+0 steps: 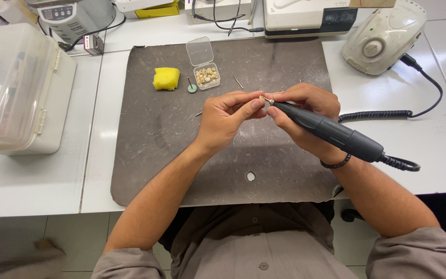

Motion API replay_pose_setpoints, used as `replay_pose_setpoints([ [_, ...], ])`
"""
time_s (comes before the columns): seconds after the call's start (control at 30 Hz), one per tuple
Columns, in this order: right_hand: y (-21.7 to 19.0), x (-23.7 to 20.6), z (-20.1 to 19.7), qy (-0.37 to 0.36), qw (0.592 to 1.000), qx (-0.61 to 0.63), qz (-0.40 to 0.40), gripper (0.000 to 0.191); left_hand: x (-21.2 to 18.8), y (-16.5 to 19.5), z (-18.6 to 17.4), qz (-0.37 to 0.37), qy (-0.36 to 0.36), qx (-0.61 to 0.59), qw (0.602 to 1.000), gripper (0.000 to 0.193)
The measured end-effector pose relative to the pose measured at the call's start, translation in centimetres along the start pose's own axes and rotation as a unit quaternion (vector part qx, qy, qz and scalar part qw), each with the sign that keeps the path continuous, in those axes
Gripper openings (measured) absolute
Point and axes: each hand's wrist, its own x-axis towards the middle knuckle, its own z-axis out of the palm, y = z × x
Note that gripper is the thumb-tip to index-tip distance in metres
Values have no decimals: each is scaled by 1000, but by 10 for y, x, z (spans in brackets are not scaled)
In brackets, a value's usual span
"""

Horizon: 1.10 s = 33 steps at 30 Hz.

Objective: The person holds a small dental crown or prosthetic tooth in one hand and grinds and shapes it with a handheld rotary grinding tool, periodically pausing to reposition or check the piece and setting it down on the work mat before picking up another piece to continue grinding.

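Observation:
My right hand [305, 111] grips a dark grey rotary handpiece [336, 132] like a pen, its tip pointing left. My left hand [225, 119] pinches a tiny pale piece [262, 98] between thumb and forefinger, right at the tool's tip. Both hands hover over a dark brown work mat [161, 134]. A coiled black cable [383, 113] runs from the handpiece to a white control unit [383, 36] at the back right.
On the mat's far side lie a yellow sponge [166, 78], a small green disc on a shaft [192, 88], an open clear box of small pale pieces [206, 75] and loose burs [238, 82]. A large translucent case [16, 88] stands left. Machines line the back edge.

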Motion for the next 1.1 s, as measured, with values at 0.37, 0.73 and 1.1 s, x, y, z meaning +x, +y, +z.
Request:
replay_pose_setpoints([
  [0.37,2,-3,2,13,1000,9,-14,19,2,2,1,12,13,31,999,25],
  [0.73,1,-2,0,5,1000,15,-3,17,1,-1,-3,31,-17,0,999,33],
  [1.1,0,0,0,-2,1000,14,17,15,-5,1,3,155,2,124,980,27],
])
